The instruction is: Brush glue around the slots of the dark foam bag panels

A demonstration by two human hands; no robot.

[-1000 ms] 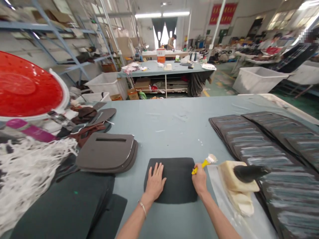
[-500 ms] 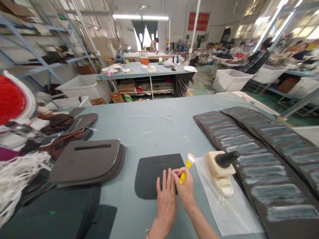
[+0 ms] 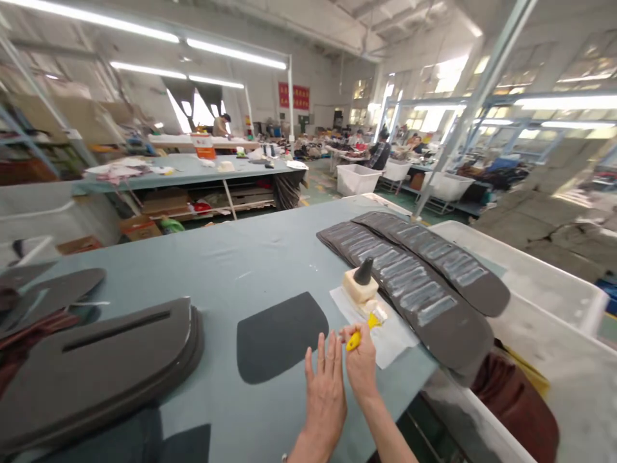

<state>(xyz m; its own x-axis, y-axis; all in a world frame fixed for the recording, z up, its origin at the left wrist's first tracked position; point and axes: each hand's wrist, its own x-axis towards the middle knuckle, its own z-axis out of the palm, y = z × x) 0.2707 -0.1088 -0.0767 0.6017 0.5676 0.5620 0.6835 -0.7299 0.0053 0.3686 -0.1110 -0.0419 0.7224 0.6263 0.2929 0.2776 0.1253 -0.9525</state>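
My right hand (image 3: 361, 363) is closed around the yellow handle of a brush (image 3: 372, 321), whose bristles are coated in white. Beside it my left hand (image 3: 325, 386) is open, fingers stretched out, its fingertips by the lower right edge of a dark rounded panel (image 3: 282, 335). That panel lies flat on the blue-grey table (image 3: 202, 270). Just past the brush, a cream glue container (image 3: 359, 286) with a black cone on top stands on a white sheet (image 3: 393, 341). Whether the left fingertips touch the panel is hard to tell.
On the right, overlapping dark panels (image 3: 409, 276) carry whitish glue strips. A stack of slotted panels (image 3: 125, 360) sits at left. White bins (image 3: 554, 276) stand beyond the table's right edge. Another worktable (image 3: 193, 173) and several people are in the background.
The view has swung to the right, showing more bins there. Both hands have shifted right relative to the dark panel, and the brush is now closer to the glue container.
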